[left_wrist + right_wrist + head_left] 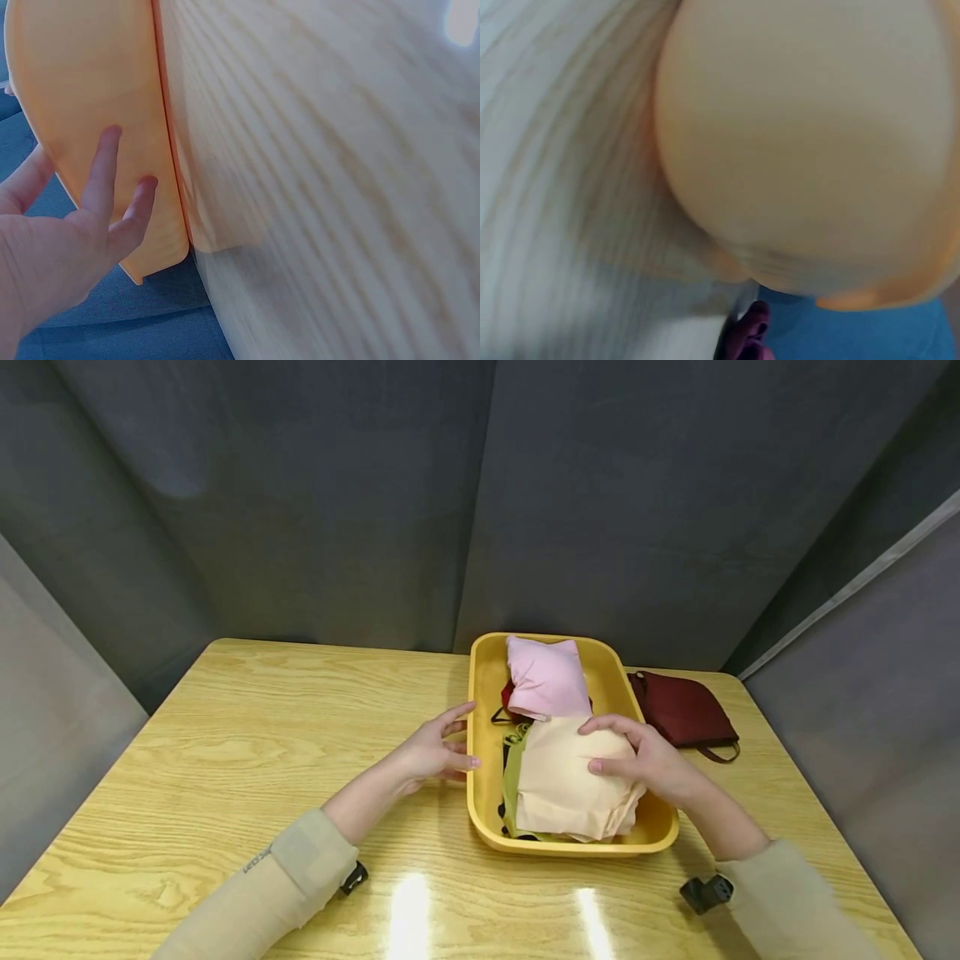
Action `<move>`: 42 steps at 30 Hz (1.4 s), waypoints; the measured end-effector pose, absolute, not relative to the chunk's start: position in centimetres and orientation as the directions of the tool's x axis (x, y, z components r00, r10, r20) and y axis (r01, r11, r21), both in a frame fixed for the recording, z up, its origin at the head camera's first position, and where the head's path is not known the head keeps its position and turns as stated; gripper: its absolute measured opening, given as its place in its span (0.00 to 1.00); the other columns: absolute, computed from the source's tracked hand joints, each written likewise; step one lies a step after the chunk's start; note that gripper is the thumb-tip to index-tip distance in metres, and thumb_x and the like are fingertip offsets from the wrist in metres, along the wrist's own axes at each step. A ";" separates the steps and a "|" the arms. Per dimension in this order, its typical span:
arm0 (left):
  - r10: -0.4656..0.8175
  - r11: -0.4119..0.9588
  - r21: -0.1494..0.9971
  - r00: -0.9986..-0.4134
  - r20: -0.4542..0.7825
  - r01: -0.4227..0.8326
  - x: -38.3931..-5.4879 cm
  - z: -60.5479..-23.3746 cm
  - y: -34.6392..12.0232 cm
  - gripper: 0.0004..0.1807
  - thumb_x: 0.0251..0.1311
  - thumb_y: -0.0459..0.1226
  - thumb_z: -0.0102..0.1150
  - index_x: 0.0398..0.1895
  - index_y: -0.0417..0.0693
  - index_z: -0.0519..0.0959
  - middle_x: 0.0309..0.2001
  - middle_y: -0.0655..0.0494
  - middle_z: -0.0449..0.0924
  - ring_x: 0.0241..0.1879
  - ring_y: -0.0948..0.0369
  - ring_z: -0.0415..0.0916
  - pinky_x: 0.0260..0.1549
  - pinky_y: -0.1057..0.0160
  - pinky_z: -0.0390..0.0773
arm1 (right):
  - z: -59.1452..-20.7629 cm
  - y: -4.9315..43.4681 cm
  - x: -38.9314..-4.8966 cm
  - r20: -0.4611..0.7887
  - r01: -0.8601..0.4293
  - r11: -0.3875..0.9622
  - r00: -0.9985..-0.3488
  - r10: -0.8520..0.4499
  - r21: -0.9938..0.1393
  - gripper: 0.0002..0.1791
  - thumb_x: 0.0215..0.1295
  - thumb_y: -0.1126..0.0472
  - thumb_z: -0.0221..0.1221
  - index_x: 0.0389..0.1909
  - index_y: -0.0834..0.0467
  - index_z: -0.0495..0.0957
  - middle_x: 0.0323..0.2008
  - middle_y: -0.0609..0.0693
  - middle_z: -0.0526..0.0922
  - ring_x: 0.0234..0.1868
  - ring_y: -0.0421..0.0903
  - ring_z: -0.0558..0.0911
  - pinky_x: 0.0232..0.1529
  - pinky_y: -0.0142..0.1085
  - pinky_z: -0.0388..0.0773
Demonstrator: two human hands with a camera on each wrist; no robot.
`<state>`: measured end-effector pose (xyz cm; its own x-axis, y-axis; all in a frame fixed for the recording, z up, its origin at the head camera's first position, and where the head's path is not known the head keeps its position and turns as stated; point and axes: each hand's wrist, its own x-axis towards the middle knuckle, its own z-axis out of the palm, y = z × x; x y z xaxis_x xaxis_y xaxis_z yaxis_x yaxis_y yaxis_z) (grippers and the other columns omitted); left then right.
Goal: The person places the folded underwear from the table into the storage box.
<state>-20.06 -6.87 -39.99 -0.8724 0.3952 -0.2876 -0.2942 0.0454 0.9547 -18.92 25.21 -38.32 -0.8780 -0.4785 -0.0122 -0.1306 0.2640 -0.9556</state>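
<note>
A yellow plastic basin (487,793) stands on the table with folded cloth items in it. My left hand (437,750) is at its left side, fingers spread and fairly straight; the left wrist view shows fingertips touching the outer wall (90,60). Over the basin's right rim reaches my right hand (637,756), thumb and forefinger apart on a cream folded cloth (570,793). Under the cream cloth lies an olive-green cloth (512,785). A pink cloth bundle (551,681) sits at the back, partly covering something red. The right wrist view hides the right hand behind the basin wall (802,150).
A maroon fabric pouch (686,710) with a strap loop lies on the table right of the basin. The wooden table (262,760) ends at dark grey curtains (337,502) behind it. Grey panels stand at both sides.
</note>
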 end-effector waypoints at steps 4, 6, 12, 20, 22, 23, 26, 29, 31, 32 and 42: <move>0.399 0.044 0.955 -0.871 -0.287 -0.295 -20.1 -40.0 -6.9 0.48 0.53 0.19 0.59 0.73 0.63 0.53 0.72 0.43 0.49 0.61 0.42 0.66 0.41 0.51 0.82 | -39.1 25.1 -19.1 -0.044 -0.096 0.257 -0.871 -0.489 -0.962 0.23 0.57 0.66 0.64 0.54 0.58 0.71 0.52 0.58 0.69 0.35 0.48 0.81 0.32 0.38 0.82; 0.398 0.044 0.954 -0.871 -0.289 -0.297 -20.0 -40.0 -6.9 0.48 0.53 0.19 0.59 0.73 0.63 0.54 0.72 0.43 0.49 0.61 0.42 0.66 0.41 0.51 0.82 | -39.4 25.0 -19.1 -0.049 -0.095 0.265 -0.872 -0.487 -0.959 0.23 0.57 0.65 0.65 0.54 0.58 0.71 0.53 0.57 0.68 0.36 0.48 0.80 0.33 0.38 0.82; 0.394 0.047 0.953 -0.872 -0.292 -0.299 -20.0 -39.9 -6.9 0.48 0.52 0.19 0.59 0.72 0.63 0.54 0.72 0.42 0.49 0.61 0.42 0.67 0.41 0.50 0.81 | -39.8 24.7 -19.3 -0.055 -0.115 0.318 -0.876 -0.479 -0.941 0.24 0.56 0.62 0.66 0.54 0.55 0.73 0.59 0.53 0.66 0.46 0.51 0.76 0.40 0.35 0.80; 0.394 0.051 0.956 -0.874 -0.286 -0.290 -20.1 -40.0 -6.9 0.48 0.52 0.19 0.60 0.72 0.63 0.54 0.71 0.42 0.51 0.60 0.42 0.68 0.40 0.51 0.82 | -39.8 24.6 -19.8 -0.051 -0.152 0.367 -0.872 -0.488 -0.918 0.24 0.54 0.59 0.68 0.54 0.51 0.74 0.59 0.51 0.68 0.52 0.54 0.70 0.47 0.33 0.76; 0.392 0.054 0.956 -0.874 -0.286 -0.289 -20.1 -40.0 -6.9 0.48 0.52 0.20 0.60 0.72 0.63 0.54 0.71 0.42 0.51 0.60 0.42 0.68 0.40 0.51 0.82 | -39.9 24.6 -19.9 -0.045 -0.166 0.375 -0.868 -0.494 -0.912 0.25 0.54 0.59 0.68 0.54 0.51 0.74 0.59 0.51 0.69 0.52 0.54 0.71 0.48 0.33 0.75; 0.392 0.054 0.956 -0.874 -0.286 -0.289 -20.1 -40.0 -6.9 0.48 0.52 0.20 0.60 0.72 0.64 0.54 0.71 0.42 0.51 0.60 0.42 0.68 0.40 0.51 0.82 | -39.9 24.6 -19.9 -0.041 -0.175 0.380 -0.867 -0.497 -0.908 0.25 0.54 0.59 0.68 0.54 0.51 0.74 0.58 0.51 0.69 0.52 0.54 0.71 0.49 0.33 0.74; 0.391 0.056 0.956 -0.875 -0.287 -0.289 -20.1 -40.0 -6.9 0.48 0.52 0.19 0.60 0.72 0.63 0.54 0.71 0.42 0.51 0.60 0.42 0.68 0.41 0.50 0.82 | -40.1 24.5 -20.0 -0.030 -0.203 0.396 -0.860 -0.509 -0.895 0.25 0.54 0.59 0.68 0.54 0.51 0.74 0.58 0.51 0.71 0.53 0.53 0.70 0.51 0.32 0.72; 0.389 0.055 0.955 -0.874 -0.289 -0.291 -20.0 -39.9 -6.9 0.48 0.52 0.19 0.59 0.72 0.63 0.55 0.71 0.42 0.51 0.60 0.41 0.67 0.41 0.50 0.81 | -40.1 24.4 -20.2 -0.024 -0.225 0.417 -0.857 -0.514 -0.881 0.25 0.53 0.58 0.69 0.53 0.50 0.75 0.57 0.51 0.73 0.55 0.52 0.69 0.53 0.30 0.71; 0.389 0.054 0.954 -0.874 -0.291 -0.293 -20.0 -39.9 -6.9 0.48 0.52 0.19 0.59 0.72 0.64 0.55 0.71 0.42 0.51 0.60 0.41 0.67 0.42 0.49 0.81 | -40.2 24.3 -20.3 -0.021 -0.240 0.429 -0.854 -0.520 -0.871 0.25 0.53 0.58 0.69 0.53 0.51 0.76 0.57 0.51 0.73 0.56 0.52 0.69 0.53 0.29 0.70; 0.389 0.052 0.954 -0.874 -0.290 -0.294 -20.0 -39.9 -6.9 0.48 0.52 0.19 0.59 0.72 0.64 0.55 0.71 0.42 0.51 0.60 0.41 0.67 0.42 0.49 0.81 | -40.2 24.3 -20.3 -0.021 -0.244 0.437 -0.854 -0.520 -0.866 0.25 0.52 0.57 0.69 0.53 0.50 0.76 0.56 0.51 0.74 0.56 0.52 0.69 0.54 0.29 0.70; 0.394 0.054 0.956 -0.873 -0.286 -0.288 -20.0 -39.9 -6.9 0.48 0.52 0.19 0.59 0.72 0.64 0.54 0.71 0.42 0.51 0.60 0.41 0.67 0.41 0.50 0.81 | -40.3 24.3 -20.5 -0.032 -0.273 0.478 -0.843 -0.537 -0.835 0.25 0.53 0.55 0.69 0.53 0.47 0.77 0.56 0.47 0.75 0.59 0.49 0.67 0.61 0.31 0.62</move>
